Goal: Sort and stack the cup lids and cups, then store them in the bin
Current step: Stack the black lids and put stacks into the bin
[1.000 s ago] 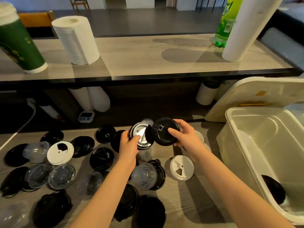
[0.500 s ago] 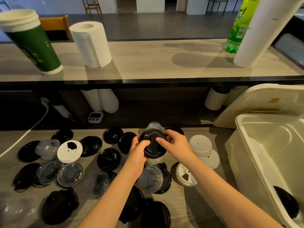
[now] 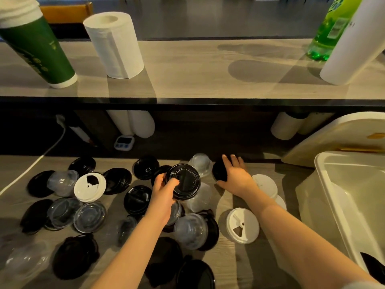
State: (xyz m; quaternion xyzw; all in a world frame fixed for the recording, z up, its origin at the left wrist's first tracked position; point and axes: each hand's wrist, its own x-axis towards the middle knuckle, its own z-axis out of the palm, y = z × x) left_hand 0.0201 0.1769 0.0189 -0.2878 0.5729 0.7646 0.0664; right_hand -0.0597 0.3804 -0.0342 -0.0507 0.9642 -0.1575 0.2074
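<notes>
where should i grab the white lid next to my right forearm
Pinch the rim of the white lid from above at its near edge: it lies flat on the table, so only the rim gives a hold, and nothing crowds that edge.

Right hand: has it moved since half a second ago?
Yes. The right hand left the black lid that the left hand grips and went right, nearer the white lids, over a second black lid.

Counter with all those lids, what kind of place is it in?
Probably a café or drink shop's work area. Takeaway lids cover the counter, a tall stack of green paper cups stands on the shelf above, and white rolls sit underneath.
</notes>
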